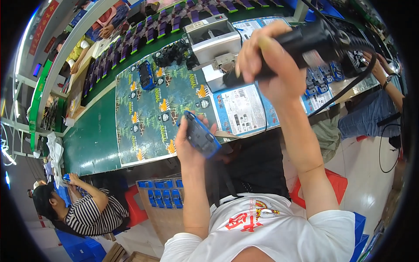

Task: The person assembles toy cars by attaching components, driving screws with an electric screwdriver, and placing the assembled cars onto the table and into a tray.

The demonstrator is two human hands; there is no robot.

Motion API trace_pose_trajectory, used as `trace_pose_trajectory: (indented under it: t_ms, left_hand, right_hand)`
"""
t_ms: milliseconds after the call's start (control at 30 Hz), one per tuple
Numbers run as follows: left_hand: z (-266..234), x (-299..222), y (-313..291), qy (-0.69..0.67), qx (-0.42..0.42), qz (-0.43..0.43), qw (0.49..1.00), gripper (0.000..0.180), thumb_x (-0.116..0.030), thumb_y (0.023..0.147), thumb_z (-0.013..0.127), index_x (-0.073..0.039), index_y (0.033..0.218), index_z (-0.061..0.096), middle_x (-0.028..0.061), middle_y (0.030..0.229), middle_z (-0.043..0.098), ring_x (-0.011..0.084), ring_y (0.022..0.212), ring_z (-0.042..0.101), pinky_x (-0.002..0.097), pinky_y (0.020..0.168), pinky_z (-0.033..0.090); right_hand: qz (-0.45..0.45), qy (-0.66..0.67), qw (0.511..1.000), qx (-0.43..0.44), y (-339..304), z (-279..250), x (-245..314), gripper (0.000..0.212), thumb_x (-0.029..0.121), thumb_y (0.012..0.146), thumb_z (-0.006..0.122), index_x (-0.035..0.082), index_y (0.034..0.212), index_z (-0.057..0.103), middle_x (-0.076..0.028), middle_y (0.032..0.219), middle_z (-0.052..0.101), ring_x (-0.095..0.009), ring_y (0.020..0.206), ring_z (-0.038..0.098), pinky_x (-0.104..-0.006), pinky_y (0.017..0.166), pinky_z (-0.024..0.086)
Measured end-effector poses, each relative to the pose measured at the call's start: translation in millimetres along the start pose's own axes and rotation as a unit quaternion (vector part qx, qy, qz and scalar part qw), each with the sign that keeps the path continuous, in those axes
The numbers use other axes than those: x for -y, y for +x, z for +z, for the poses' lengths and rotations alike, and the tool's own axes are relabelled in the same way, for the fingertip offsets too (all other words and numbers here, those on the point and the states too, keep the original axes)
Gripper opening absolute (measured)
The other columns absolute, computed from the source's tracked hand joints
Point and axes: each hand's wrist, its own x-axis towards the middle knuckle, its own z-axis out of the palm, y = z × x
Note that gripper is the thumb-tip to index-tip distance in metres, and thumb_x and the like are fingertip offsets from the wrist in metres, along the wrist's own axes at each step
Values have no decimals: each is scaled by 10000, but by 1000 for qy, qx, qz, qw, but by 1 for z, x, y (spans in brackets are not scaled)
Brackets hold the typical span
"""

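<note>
My left hand (187, 150) is wrapped round a blue toy car (203, 136), its black underside turned up, just in front of the table edge. In my right hand (277, 65) is a black electric screwdriver (310, 43), raised over the table's right part with its tip end pointing left. A thick black cable (364, 76) hangs from its back end. Beyond my left hand, another blue toy car (146, 75) lies on the animal-print sheet (150, 109). Beside the screwdriver's tip stands a grey metal feeder box (212, 37). Several blue car parts (323, 81) lie below the screwdriver.
A heap of small black parts (173, 54) lies left of the feeder. Purple pieces (161, 27) line the green belt behind. A carton of blue cars (163, 197) stands lower left, near a person in stripes (96, 206). A red stool (337, 185) is at right.
</note>
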Motion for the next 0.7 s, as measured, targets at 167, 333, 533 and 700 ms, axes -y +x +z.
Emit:
trace_pose_trajectory:
  t_ms: [167, 333, 533, 700]
  left_hand:
    - [-7, 3, 0, 121, 23, 25, 992, 405, 40, 866, 622, -19, 1249, 507, 182, 1201, 623, 337, 1084, 647, 512, 887, 582]
    - [4, 10, 1, 165, 4, 75, 983, 403, 28, 845, 632, -19, 1222, 498, 171, 1124, 648, 265, 951, 689, 388, 710, 624]
    - [1, 9, 6, 128, -2, 58, 990, 376, 62, 826, 615, -23, 1183, 527, 148, 1078, 650, 253, 924, 678, 455, 803, 614]
    - [1, 8, 21, 127, 33, 54, 990, 398, 88, 801, 614, 1, 1179, 526, 139, 1089, 640, 256, 942, 666, 502, 855, 600]
  right_hand:
    - [-30, -32, 995, -92, 23, -2, -29, 152, 112, 820, 793, 12, 756, 699, -18, 575, 613, -69, 460, 566, -194, 448, 418]
    - [-7, -151, 987, -53, 26, -2, -45, 138, 101, 861, 734, -6, 839, 650, -54, 623, 617, -104, 505, 591, -221, 494, 469]
    - [13, -219, 975, -37, 40, 11, -58, 234, 218, 794, 810, 35, 732, 678, 33, 578, 572, -27, 544, 500, -222, 502, 385]
    - [147, -168, 975, -19, 41, 11, -54, 273, 259, 804, 800, 47, 696, 667, 23, 508, 529, -59, 421, 490, -235, 408, 363]
